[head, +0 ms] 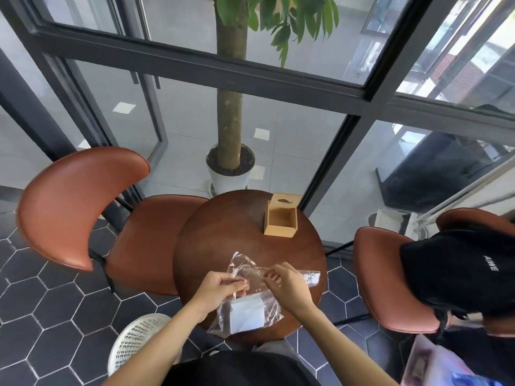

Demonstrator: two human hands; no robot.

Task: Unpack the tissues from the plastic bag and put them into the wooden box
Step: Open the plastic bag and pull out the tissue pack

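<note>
A person is standing over a small round wooden table [223, 235], with both hands working at a clear plastic bag [248, 277] that is lying at the table's 6 o'clock edge. The left hand [220, 285] is pinching the crumpled plastic at the bag's mouth with curled fingers, and the right hand [287, 284] is pinching the same film just beside it, at the left hand's 3 o'clock, so the two hands are gripping the opening close together. The white stack of tissues [248, 314] is sitting inside the bag, below the hands and nearest the person, with the lower corner of the bag hanging slightly past the table rim. A loose strip of clear plastic [310, 277] is lying at the right hand's 3 o'clock.

The wooden box [280, 220] is standing at the table's 1 o'clock, well apart from the bag, its top open and its slotted lid [285, 200] leaning up behind it.

A brown chair [83, 207] is standing at the table's 9 o'clock, and another at 3 o'clock is carrying a black bag [459, 271]. A potted tree [230, 165] is standing at 12 o'clock, and a white basket [136, 338] at 7 o'clock on the floor.
</note>
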